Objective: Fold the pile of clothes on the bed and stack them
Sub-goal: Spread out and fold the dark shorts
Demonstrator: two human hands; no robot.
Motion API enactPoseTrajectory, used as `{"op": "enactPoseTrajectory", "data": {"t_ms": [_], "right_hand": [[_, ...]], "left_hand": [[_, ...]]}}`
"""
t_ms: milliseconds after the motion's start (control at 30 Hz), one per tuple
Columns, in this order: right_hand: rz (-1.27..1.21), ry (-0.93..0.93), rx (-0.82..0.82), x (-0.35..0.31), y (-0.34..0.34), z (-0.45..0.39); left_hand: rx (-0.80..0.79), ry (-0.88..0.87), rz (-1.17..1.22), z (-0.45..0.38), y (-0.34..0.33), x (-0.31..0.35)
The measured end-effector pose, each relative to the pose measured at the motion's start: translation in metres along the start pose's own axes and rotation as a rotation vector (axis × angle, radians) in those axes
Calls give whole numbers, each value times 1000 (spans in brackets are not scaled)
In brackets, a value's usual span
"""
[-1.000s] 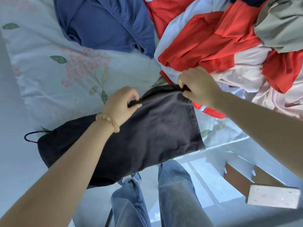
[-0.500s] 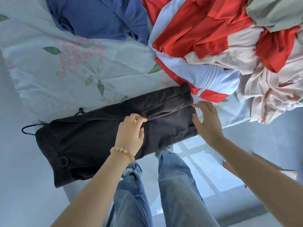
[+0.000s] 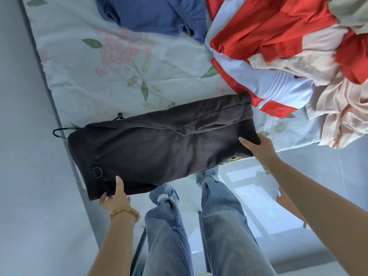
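Note:
Black drawstring shorts point(image 3: 159, 144) lie folded lengthwise across the near edge of the floral bed sheet point(image 3: 103, 62), partly hanging over the edge. My left hand point(image 3: 114, 196) pinches the waistband end at the lower left, thumb on top. My right hand point(image 3: 258, 146) grips the leg-hem end at the right, thumb on top and fingers under the cloth. A pile of unfolded clothes point(image 3: 288, 56), red, white and pale pink, sits at the back right. A blue garment point(image 3: 157, 14) lies crumpled at the back.
The bed's grey edge point(image 3: 65, 136) runs down the left, beside a pale wall or floor. My legs in blue jeans point(image 3: 219, 226) stand on a glossy tiled floor below the bed edge. A beige garment point(image 3: 350, 12) tops the pile at the far right.
Both hands left the middle fold of the shorts and moved outward. The left went down to the waistband end, the right took the hem end. The view tilted down.

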State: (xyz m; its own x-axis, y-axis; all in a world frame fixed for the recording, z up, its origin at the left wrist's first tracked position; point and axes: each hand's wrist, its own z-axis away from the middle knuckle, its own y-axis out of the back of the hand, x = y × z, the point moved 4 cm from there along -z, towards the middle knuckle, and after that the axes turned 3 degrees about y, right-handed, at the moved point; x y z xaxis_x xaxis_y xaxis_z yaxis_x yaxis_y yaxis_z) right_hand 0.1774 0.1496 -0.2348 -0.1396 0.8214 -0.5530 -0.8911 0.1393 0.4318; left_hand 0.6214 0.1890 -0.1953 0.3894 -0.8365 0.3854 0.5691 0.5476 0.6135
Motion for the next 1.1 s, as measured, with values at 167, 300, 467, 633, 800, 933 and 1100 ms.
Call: {"op": "enactPoseTrajectory", "data": {"t_ms": [167, 300, 467, 633, 800, 933, 1100], "right_hand": [[-505, -193, 24, 17, -6, 15], [-735, -322, 68, 26, -10, 23], [-733, -334, 70, 24, -9, 20], [-660, -330, 68, 24, -8, 18], [-268, -228, 32, 5, 6, 13], [-180, -176, -74, -21, 9, 2], [-87, -151, -338, -50, 2, -18]], "left_hand": [[37, 195, 296, -14, 5, 16], [10, 176, 271, -18, 19, 23], [-314, 21, 539, -39, 37, 51], [-354, 171, 500, -49, 27, 36], [-5, 134, 51, -51, 30, 45], [297, -293, -381, -18, 17, 62], [-59, -1083, -558, 90, -74, 57]]}}
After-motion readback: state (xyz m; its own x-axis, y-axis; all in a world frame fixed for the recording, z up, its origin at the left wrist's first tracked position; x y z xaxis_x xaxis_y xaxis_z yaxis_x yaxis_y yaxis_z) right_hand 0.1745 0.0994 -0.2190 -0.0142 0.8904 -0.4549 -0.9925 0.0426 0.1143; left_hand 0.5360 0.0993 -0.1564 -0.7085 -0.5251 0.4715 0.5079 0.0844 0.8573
